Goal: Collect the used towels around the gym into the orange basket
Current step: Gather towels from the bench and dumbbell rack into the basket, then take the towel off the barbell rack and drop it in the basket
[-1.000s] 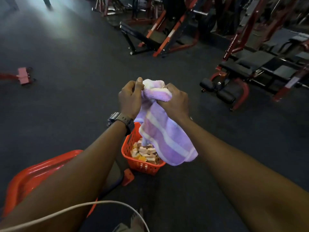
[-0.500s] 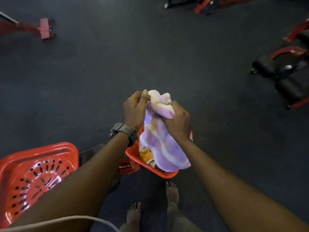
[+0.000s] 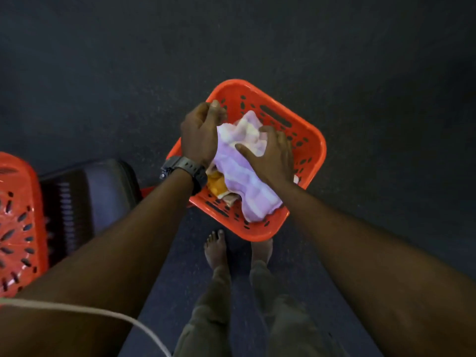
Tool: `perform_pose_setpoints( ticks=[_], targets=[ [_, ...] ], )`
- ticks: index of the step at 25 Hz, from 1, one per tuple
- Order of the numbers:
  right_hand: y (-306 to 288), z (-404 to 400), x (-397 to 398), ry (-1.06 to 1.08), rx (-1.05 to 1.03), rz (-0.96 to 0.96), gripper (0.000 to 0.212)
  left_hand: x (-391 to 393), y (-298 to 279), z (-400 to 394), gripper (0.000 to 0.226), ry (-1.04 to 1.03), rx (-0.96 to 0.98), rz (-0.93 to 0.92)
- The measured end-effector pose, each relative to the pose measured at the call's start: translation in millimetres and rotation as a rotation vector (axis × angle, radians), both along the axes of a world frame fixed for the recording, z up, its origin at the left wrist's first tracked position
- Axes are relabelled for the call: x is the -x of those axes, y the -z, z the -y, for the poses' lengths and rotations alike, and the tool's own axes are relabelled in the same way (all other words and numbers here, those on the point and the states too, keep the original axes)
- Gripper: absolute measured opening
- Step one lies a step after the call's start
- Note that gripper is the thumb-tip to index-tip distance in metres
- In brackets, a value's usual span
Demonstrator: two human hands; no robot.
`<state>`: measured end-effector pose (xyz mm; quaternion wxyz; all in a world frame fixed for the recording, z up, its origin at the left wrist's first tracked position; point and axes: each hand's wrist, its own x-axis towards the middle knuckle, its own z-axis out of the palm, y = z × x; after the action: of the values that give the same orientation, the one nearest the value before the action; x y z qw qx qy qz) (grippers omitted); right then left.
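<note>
The orange basket stands on the dark floor just in front of my bare feet. A purple-and-white striped towel lies bunched inside it, on top of other towels, one of them orange-yellow. My right hand rests flat on the purple towel with its fingers spread. My left hand, with a dark watch on the wrist, hovers over the basket's left rim beside the towel. Its fingers are curled and nothing shows between the fingertips.
A red perforated plastic seat is at the left edge, with a dark padded bench next to it. My feet stand right behind the basket. A white cord crosses my left forearm. Dark floor surrounds the basket.
My view tilted down over the basket. Both hands lowered the purple towel from chest height into the basket. My right hand opened onto it and my left hand's grip came off.
</note>
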<state>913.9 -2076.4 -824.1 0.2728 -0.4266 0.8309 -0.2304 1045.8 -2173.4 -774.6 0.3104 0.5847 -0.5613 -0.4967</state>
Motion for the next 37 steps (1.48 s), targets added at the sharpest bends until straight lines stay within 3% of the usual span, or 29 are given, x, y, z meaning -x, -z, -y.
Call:
perform_pose_setpoints(
  ticks=[3, 8, 11, 17, 20, 24, 31, 37],
  targets=[
    [-33, 35, 6, 0.05, 0.073, 0.141, 0.034, 7, -32, 17, 0.036, -0.014, 0.01, -0.048],
    [-144, 85, 4, 0.104, 0.169, 0.254, 0.06, 11, -142, 50, 0.034, -0.042, 0.152, -0.126],
    [-249, 103, -16, 0.073, 0.26, 0.279, 0.047, -12, -242, 59, 0.037, -0.094, 0.285, -0.143],
    [-453, 113, -127, -0.207, 0.472, 0.452, 0.047, -120, -461, 7, 0.043, -0.36, 0.569, -0.125],
    [-539, 81, -211, -0.473, 0.565, 0.624, 0.048, -201, -538, -73, 0.046, -0.66, 0.706, -0.096],
    [-614, -14, -319, -0.83, 0.594, 0.785, 0.048, -294, -599, -214, 0.05, -0.975, 0.824, -0.007],
    [-676, -252, -482, -1.437, 0.444, 0.995, 0.049, -389, -655, -511, 0.053, -1.51, 0.976, 0.152],
    [-690, -436, -544, -1.635, 0.285, 1.058, 0.049, -411, -671, -724, 0.049, -1.815, 0.977, 0.316]
  ],
)
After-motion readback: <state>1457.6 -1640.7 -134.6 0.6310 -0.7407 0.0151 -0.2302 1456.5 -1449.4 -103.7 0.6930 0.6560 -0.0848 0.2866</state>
